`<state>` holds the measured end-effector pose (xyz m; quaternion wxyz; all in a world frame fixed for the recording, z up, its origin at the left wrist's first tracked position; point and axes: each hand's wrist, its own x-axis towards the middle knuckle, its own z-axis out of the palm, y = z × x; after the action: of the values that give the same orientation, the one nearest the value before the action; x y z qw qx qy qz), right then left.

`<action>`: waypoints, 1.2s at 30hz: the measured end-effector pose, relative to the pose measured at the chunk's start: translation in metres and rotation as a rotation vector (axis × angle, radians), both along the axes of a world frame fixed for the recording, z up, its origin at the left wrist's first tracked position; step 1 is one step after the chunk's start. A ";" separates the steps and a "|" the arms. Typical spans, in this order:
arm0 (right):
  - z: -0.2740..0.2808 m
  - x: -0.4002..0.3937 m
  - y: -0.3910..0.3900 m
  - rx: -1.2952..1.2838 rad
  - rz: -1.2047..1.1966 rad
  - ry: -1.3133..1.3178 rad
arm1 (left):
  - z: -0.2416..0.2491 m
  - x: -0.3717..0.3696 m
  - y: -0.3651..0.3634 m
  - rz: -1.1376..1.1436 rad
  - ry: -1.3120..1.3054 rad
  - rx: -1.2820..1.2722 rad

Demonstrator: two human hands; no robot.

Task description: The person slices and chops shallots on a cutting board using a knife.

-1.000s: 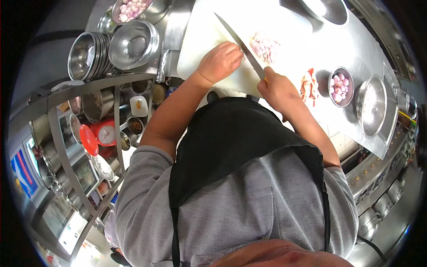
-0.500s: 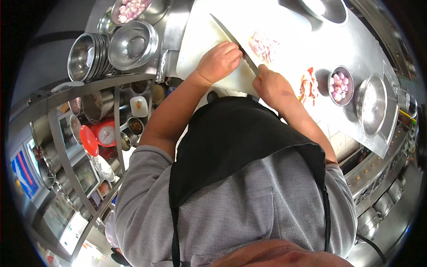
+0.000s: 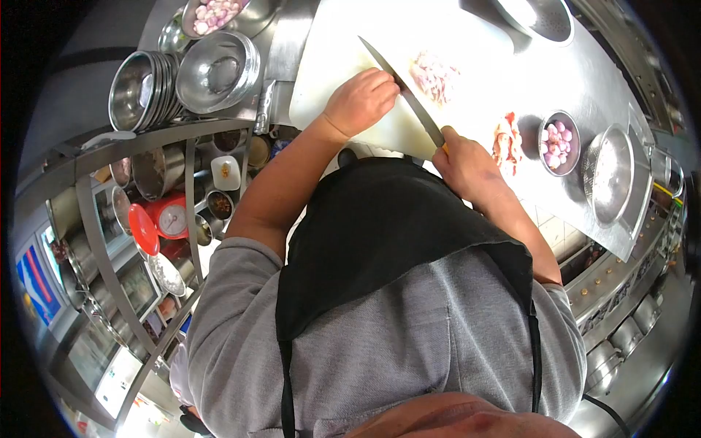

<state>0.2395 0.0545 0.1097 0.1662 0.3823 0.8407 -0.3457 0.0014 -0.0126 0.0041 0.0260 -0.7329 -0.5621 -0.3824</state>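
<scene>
My right hand (image 3: 465, 164) is closed round the handle of a long knife (image 3: 419, 109), whose blade points up and left over the white cutting board (image 3: 328, 55). Beside the blade my left hand (image 3: 363, 101) rests with curled fingers, the fingertips next to the steel. Whatever lies under those fingers is hidden. Right of the blade is a loose pile of sliced shallots (image 3: 435, 77). Some reddish-brown scraps (image 3: 507, 142), perhaps peelings, lie near my right wrist.
A metal bowl of whole shallots (image 3: 557, 146) and a colander (image 3: 612, 175) stand on the right. Steel bowls (image 3: 217, 73) are stacked at the left, with another bowl of shallots (image 3: 214, 14) behind. A red scale (image 3: 169, 217) sits on the lower left shelf.
My right hand has drawn the knife down and to the right, toward my body. My left hand has stayed almost in place.
</scene>
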 end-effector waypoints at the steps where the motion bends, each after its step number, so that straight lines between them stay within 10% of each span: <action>1: -0.001 -0.001 0.001 -0.001 0.012 0.016 | 0.000 0.000 0.000 -0.001 -0.004 0.001; 36: -0.017 -0.022 0.008 -0.037 0.016 -0.003 | -0.002 -0.003 -0.001 -0.014 -0.007 -0.027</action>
<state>0.2171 0.0624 0.0927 0.1770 0.3729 0.8370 -0.3592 -0.0013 -0.0133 0.0025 0.0114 -0.7357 -0.5623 -0.3774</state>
